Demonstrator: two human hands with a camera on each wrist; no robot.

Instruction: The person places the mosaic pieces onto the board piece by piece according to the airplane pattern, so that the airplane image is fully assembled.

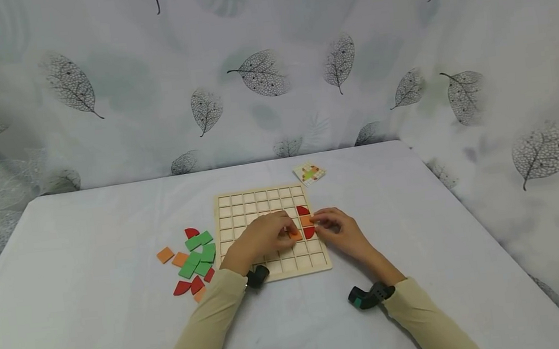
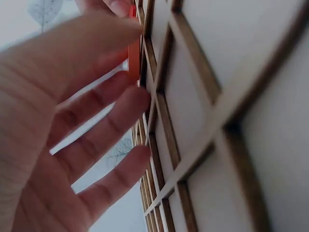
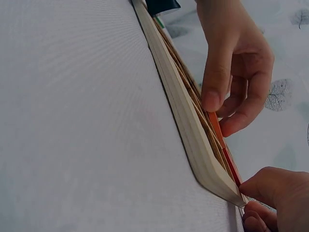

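A pale wooden grid board (image 1: 235,236) lies on the white table. My left hand (image 1: 265,235) is over its lower middle, pinching an orange square tile (image 1: 295,235) between thumb and finger; the left wrist view shows this tile (image 2: 133,63) on edge, near the grid, with the other fingers spread. My right hand (image 1: 342,233) rests at the board's right edge, its fingertips by an orange tile (image 1: 306,221) in the right-hand column. A red quarter-round tile (image 1: 302,210) sits above that tile and another red quarter-round (image 1: 309,233) below it. Exact fingertip contact there is unclear.
Loose green tiles (image 1: 190,264), red tiles (image 1: 182,287) and orange tiles (image 1: 165,255) lie left of the board, some overlapping. A small pattern card (image 1: 309,172) lies beyond the board's far right corner. Leaf-print cloth (image 1: 264,74) hangs behind the table.
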